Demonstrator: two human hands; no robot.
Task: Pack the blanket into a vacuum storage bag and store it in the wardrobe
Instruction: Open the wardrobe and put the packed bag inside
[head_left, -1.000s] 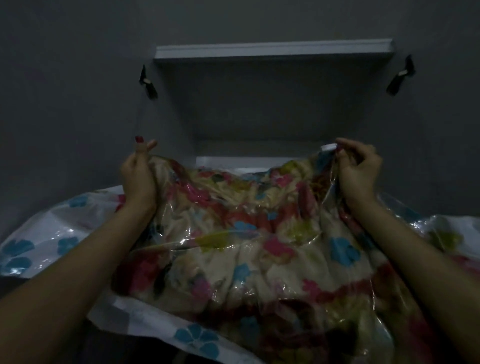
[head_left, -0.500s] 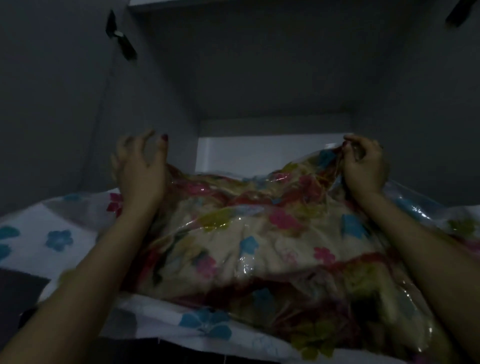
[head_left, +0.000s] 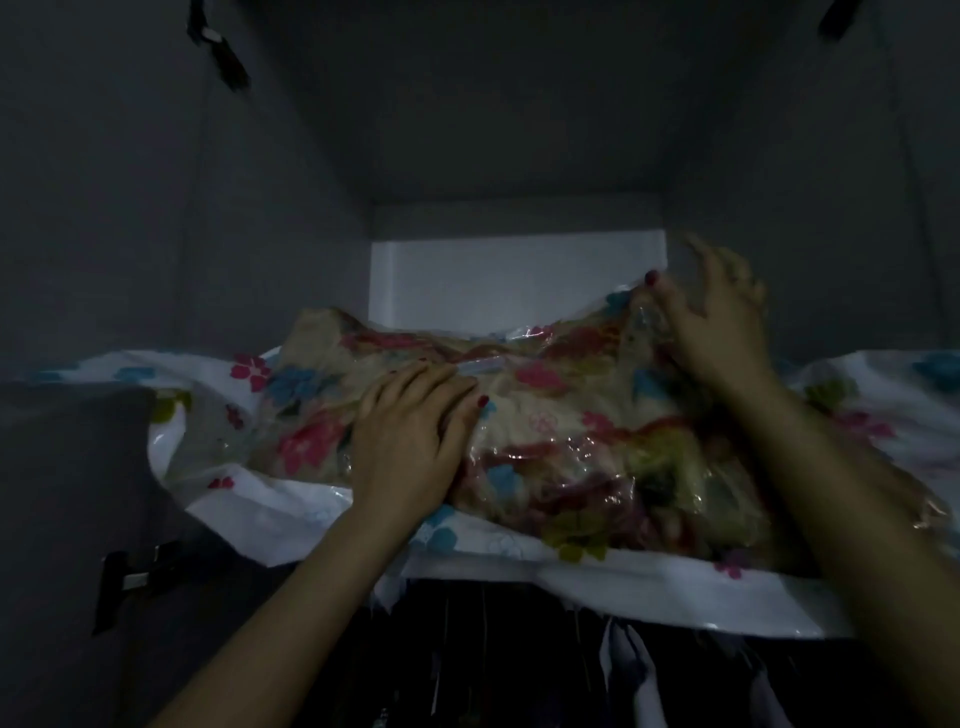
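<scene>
Head cam, only view we get: the clear plastic vacuum storage bag with the flowery cream blanket inside is lying on the upper shelf of the dim grey wardrobe, its white floral edge drooping over the shelf's front lip. Left hand lies flat on the bag, fingers straight, pressing. Right hand is at the far corner, fingers spread loose, touching the plastic, not really gripping. I'd say shove low and even with both palms so it slides back, then tuck in that overhang. Dark hanging clothes are below, a metal door hinge sits lower left, both could snag the loose edge.
</scene>
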